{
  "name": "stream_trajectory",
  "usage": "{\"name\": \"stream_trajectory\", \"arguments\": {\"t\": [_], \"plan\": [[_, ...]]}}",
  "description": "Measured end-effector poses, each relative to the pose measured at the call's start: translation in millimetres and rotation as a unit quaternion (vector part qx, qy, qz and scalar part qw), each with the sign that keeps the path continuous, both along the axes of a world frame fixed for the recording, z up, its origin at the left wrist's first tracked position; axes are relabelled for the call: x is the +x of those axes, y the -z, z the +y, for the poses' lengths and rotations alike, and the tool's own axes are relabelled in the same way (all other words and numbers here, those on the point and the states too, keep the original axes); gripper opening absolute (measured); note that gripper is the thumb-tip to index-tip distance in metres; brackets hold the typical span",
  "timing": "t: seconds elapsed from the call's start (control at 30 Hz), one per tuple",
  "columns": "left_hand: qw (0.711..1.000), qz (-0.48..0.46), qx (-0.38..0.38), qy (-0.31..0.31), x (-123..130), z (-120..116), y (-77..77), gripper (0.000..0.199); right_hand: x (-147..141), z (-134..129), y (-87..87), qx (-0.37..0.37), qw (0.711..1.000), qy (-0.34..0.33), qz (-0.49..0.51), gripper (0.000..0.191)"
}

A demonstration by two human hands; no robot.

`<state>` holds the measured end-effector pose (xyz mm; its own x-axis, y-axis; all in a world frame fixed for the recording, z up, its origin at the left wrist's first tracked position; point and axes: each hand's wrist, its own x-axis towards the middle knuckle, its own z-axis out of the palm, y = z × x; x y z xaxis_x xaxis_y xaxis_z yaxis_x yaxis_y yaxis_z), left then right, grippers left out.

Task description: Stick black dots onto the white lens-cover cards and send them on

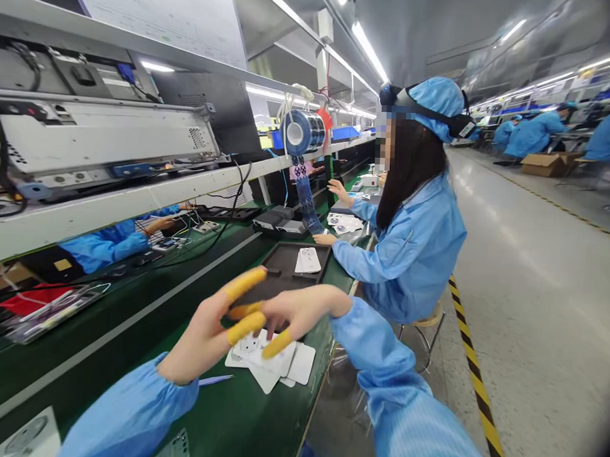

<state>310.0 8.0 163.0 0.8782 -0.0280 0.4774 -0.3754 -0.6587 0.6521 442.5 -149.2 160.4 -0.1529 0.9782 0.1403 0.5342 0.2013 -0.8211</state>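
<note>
My left hand (209,328), with yellow finger cots on its fingertips, is raised over the green bench with its fingers apart and nothing between them. My right hand (295,313) reaches in from the right above a loose pile of white cards (300,363). One finger with a yellow cot points down over the pile, and the fingers of both hands overlap in view. The right hand's other fingertips are partly hidden, so whether it holds anything does not show. A blue-violet pen-like tool (216,380) lies left of the cards.
Beyond my hands is a black tray (279,254) holding white cards (308,260). A roll of printed film (304,132) hangs from the shelf. A person in blue (405,225) sits at the right. A white plate (30,439) lies at lower left.
</note>
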Motion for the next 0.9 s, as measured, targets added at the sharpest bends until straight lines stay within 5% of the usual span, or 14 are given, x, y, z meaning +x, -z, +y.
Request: {"name": "stream_trajectory", "arguments": {"t": [0.1, 0.27, 0.47, 0.57, 0.7, 0.9], "plan": [[0.989, 0.109, 0.026, 0.094, -15, -9, -9.1, 0.045, -24, 14, 4.0, -0.056, 0.994, -0.090, 0.016, 0.039], [0.999, 0.009, 0.031, 0.015, -52, 4, 13.4, 0.028, -41, 6, 7.5, -0.077, 0.974, -0.180, 0.111, 0.056], [0.986, 0.110, -0.124, -0.021, -82, -11, -6.0, 0.051, -55, 20, 9.2, -0.077, 0.969, -0.195, 0.128, 0.050], [0.987, 0.094, -0.121, -0.045, -89, -8, -6.4, 0.029, -63, 32, 10.0, -0.097, 0.959, -0.236, 0.120, 0.058], [0.994, 0.023, -0.075, -0.078, -112, 6, 12.1, 0.023, -72, 37, 21.8, -0.126, 0.952, -0.254, 0.115, 0.067], [0.989, 0.088, -0.087, -0.084, -161, 10, 52.9, 0.026, -90, 48, 66.0, -0.163, 0.908, -0.326, 0.207, 0.090]]}}
